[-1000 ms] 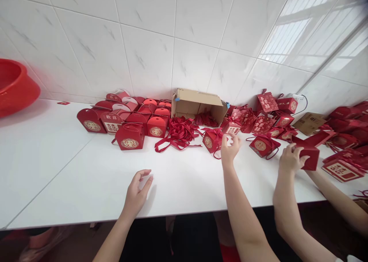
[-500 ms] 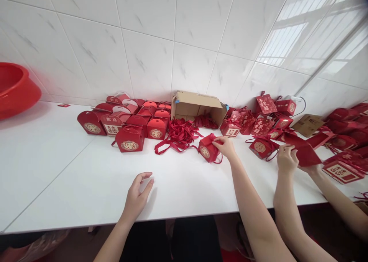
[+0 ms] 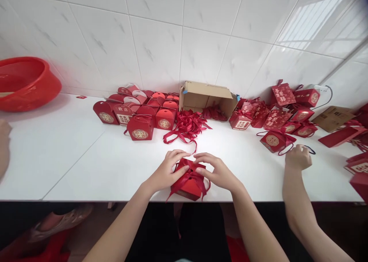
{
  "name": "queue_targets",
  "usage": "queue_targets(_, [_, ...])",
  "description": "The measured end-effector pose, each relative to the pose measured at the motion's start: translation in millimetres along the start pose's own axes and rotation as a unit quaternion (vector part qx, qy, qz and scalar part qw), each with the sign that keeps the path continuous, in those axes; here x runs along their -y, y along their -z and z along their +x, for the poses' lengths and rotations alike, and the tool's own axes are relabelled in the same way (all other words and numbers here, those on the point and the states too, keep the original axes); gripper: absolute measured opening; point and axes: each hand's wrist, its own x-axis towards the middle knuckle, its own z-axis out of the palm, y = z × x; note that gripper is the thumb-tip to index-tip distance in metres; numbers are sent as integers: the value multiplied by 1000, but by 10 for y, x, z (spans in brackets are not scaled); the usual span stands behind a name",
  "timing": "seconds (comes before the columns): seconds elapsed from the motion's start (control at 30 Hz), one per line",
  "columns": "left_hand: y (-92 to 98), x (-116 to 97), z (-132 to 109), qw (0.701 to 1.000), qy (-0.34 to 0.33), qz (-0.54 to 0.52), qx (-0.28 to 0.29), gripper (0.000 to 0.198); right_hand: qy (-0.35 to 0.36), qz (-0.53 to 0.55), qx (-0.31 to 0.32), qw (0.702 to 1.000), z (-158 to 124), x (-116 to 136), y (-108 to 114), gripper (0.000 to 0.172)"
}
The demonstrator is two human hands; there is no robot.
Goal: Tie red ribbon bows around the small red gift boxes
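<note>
A small red gift box point(image 3: 186, 191) with a dark red ribbon bow on top stands near the table's front edge, directly before me. My left hand point(image 3: 166, 172) curls over its left side, thumb on the bow and fingers at the far edge. From the right, my right hand point(image 3: 218, 173) holds it likewise, thumb and fingers close to the bow. Behind it lies a tangled heap of red ribbons point(image 3: 189, 123). Left of the heap sits another red gift box point(image 3: 140, 127) with a gold round print, in front of several unribboned ones.
A cardboard box point(image 3: 207, 91) lies on its side against the tiled wall. A red basin point(image 3: 43, 87) stands far left. Ribboned boxes point(image 3: 276, 139) pile up at right, beside a co-worker's hand point(image 3: 299, 158). Another person's hand point(image 3: 3, 145) shows at the left edge.
The ribboned gift box came from the table's middle right to the front edge before me. My left hand joined my right on it. The co-worker's hand let go of a red box.
</note>
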Motion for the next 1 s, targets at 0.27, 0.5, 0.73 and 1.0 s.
queue_targets(0.27, [187,-11,-33,999,-6,-26,28,15,-12,-52,-5,999,-211,64,66,14])
queue_targets(0.5, [182,-57,-10,993,13,-89,77,24,-9,-23,-13,1000,-159,190,-41,17])
queue_targets(0.73, [161,-107,-63,988,37,-130,73,23,51,-40,48,997,-130,188,-62,23])
queue_targets(1.0, [77,-106,-107,998,36,-43,19,31,109,-91,100,985,-137,55,-110,39])
